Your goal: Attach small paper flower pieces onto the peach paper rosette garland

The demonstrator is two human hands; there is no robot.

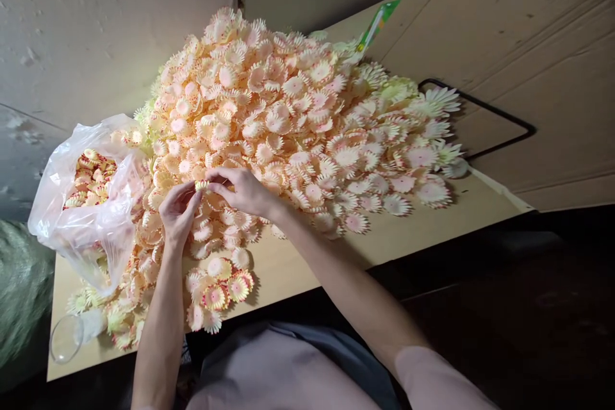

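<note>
My left hand (179, 210) and my right hand (243, 191) meet at the near left side of a big heap of pale pink and cream artificial flower pieces (288, 122). Between their fingertips is a small yellowish flower piece (201, 185) with a notched edge. Both hands are closed in a pinch on it, left thumb and fingers at one side, right fingers at the other. Close to my left forearm lies a small cluster of flower pieces with red-tipped petals (218, 288).
A clear plastic bag (103, 218) with small red-and-yellow pieces stands left. A clear round container (67, 338) lies at the table's (288, 262) left corner. Behind the heap are a green packet (379, 24) and a bent black metal rod (500, 112). A green sack (24, 301) sits far left.
</note>
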